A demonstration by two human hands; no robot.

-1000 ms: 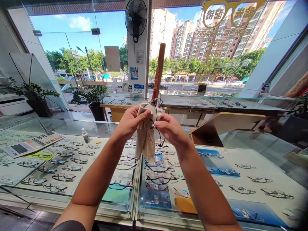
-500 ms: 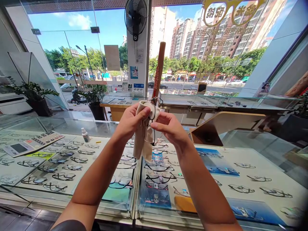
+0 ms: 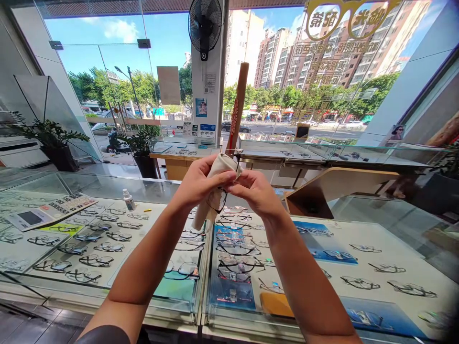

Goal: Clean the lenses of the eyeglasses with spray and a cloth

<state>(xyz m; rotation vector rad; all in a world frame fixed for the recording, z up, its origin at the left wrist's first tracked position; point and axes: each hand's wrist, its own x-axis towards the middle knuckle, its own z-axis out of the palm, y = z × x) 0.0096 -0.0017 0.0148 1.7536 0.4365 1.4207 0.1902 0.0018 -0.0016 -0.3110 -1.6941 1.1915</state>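
Above the glass display counter, a pair of thin dark-rimmed eyeglasses (image 3: 223, 203) is held up between both hands. My left hand (image 3: 201, 180) is closed on a cream cleaning cloth (image 3: 225, 164), which wraps over part of the glasses and hangs down below the fingers. Its thumb presses the cloth near the upper lens. My right hand (image 3: 255, 190) pinches the frame from the right side, fingertips close to the left thumb. One lens rim shows below the hands; the cloth and fingers hide most of the rest.
Under the hands, a glass display counter (image 3: 143, 188) holds rows of eyeglasses. A large calculator (image 3: 53, 212) and a small white bottle (image 3: 128, 199) are at the left. A wooden stand (image 3: 344, 177) rises at the right. Farther off are potted plants (image 3: 145, 157) and a wall fan (image 3: 205, 26).
The glasses have tilted, their lower lens swinging left. My left thumb has moved right over the cloth, and the two hands are closer together. The cloth's hanging end has shifted left.
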